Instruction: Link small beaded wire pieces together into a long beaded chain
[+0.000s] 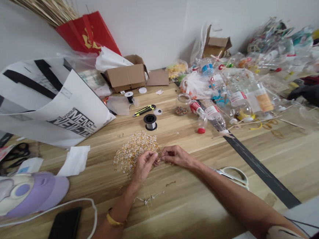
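Observation:
My left hand (144, 165) and my right hand (176, 156) meet fingertip to fingertip over the wooden table (183, 213), both pinched on a tiny bead piece too small to name. Just behind them lies a heap of gold and clear beads (134, 152). A short beaded strand (150, 198) lies on the table between my forearms. A spool of clear thread (150, 121) stands beyond the heap. A gold bangle circles my left wrist.
A white shopping bag (50, 102) lies at left, with a purple device (24, 192) and black phone (62, 234) near me. Scissors (232, 174) rest under my right forearm. Plastic bottles (214, 115), a bead jar (182, 104), a utility knife (144, 110) and cardboard boxes (127, 77) crowd the back.

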### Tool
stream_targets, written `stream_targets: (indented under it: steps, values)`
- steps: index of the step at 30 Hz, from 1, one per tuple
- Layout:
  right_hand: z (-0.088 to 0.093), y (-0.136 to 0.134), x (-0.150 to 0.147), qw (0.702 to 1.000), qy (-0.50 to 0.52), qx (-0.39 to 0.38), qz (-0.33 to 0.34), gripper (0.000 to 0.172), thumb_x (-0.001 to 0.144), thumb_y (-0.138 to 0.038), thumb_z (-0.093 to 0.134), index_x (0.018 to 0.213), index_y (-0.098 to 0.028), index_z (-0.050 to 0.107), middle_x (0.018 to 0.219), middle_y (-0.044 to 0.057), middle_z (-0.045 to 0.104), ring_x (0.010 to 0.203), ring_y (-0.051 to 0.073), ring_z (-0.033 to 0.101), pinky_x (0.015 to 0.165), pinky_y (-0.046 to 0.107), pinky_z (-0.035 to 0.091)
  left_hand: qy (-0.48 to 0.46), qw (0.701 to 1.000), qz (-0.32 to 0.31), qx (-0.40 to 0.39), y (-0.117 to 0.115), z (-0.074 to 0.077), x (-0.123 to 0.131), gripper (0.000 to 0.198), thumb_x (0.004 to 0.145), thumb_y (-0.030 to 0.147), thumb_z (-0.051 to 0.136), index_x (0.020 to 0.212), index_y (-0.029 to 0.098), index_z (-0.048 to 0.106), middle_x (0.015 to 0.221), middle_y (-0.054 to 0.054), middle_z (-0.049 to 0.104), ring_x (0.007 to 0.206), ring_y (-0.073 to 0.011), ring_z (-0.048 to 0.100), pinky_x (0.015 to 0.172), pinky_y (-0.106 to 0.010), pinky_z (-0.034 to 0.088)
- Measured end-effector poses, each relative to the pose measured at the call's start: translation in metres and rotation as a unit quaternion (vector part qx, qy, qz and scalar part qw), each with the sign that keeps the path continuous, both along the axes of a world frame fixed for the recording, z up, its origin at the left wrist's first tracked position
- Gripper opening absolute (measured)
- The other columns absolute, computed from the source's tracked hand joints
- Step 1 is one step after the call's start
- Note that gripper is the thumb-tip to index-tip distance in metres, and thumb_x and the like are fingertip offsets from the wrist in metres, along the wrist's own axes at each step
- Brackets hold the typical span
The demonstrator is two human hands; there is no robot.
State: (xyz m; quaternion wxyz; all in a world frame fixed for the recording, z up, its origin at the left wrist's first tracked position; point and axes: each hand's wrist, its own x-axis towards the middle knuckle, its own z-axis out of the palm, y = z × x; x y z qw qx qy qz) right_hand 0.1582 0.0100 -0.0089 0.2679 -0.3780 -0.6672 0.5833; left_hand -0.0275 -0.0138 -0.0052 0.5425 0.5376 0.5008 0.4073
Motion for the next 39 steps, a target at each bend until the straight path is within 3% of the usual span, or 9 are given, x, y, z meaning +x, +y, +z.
stream_targets:
  steps: [4,8,16,23,27,32,39]
  values:
    - [0.001,0.001,0.001,1.0,-0.002,0.018,-0.02,0.019,0.08,-0.032,0.059,0.08,-0.013,0.061,0.06,-0.003,0.052,0.051,0.007,0.044,0.048,0.018,0.035,-0.007,1.0,-0.023,-0.007,-0.001,-0.001,0.0,0.029,0.07,0.039,0.072,0.079,0.014,0.059,0.069,-0.001,0.065,0.065,-0.0136,0.062,0.063,-0.025,0.05]
    - [-0.001,0.002,0.001,0.999,-0.006,0.039,-0.025,0.018,0.08,-0.031,0.059,0.079,-0.014,0.062,0.061,-0.003,0.052,0.053,0.008,0.043,0.051,0.019,0.032,-0.025,0.999,-0.04,-0.012,-0.001,-0.006,0.0,0.036,0.058,0.026,0.08,0.085,0.014,0.059,0.078,-0.003,0.066,0.075,-0.0147,0.063,0.073,-0.027,0.052]
    - [-0.003,0.003,0.002,0.998,0.005,0.058,-0.019,0.019,0.081,-0.031,0.058,0.08,-0.013,0.061,0.064,-0.003,0.052,0.057,0.008,0.042,0.054,0.02,0.032,0.022,0.999,-0.023,-0.006,-0.001,-0.002,0.0,0.022,0.074,0.033,0.066,0.085,0.013,0.066,0.07,-0.003,0.067,0.065,-0.0148,0.062,0.063,-0.026,0.049]
    - [0.003,-0.001,-0.001,0.998,-0.005,0.057,-0.026,0.023,0.081,-0.036,0.06,0.076,-0.013,0.059,0.063,-0.003,0.051,0.057,0.008,0.042,0.053,0.02,0.032,0.099,0.993,-0.039,0.059,-0.003,0.002,0.001,0.016,0.074,0.03,0.064,0.068,0.015,0.066,0.057,0.0,0.061,0.055,-0.0125,0.054,0.055,-0.023,0.043]
    - [0.005,-0.003,-0.006,0.997,0.046,0.021,-0.061,0.028,0.077,-0.042,0.065,0.075,-0.014,0.06,0.062,-0.003,0.053,0.056,0.008,0.044,0.053,0.021,0.034,0.07,0.996,-0.039,0.044,-0.003,0.0,0.002,0.017,0.074,0.032,0.064,0.071,0.015,0.065,0.056,0.001,0.06,0.054,-0.0124,0.055,0.053,-0.022,0.044]
    - [-0.002,-0.004,-0.012,0.981,0.132,-0.09,-0.108,0.04,0.066,-0.043,0.075,0.09,-0.014,0.062,0.068,-0.001,0.06,0.054,0.008,0.049,0.048,0.019,0.037,0.019,1.0,-0.017,0.005,-0.003,-0.002,0.002,0.021,0.073,0.035,0.065,0.071,0.014,0.063,0.057,0.0,0.061,0.054,-0.0118,0.056,0.054,-0.022,0.046]
    - [-0.006,-0.003,-0.017,0.972,0.16,-0.112,-0.13,0.031,0.065,-0.041,0.076,0.081,-0.016,0.069,0.062,-0.002,0.061,0.052,0.008,0.048,0.047,0.019,0.039,0.005,1.0,-0.015,-0.006,-0.003,0.0,0.001,0.023,0.074,0.037,0.064,0.072,0.014,0.064,0.058,0.0,0.061,0.055,-0.0121,0.056,0.056,-0.023,0.046]
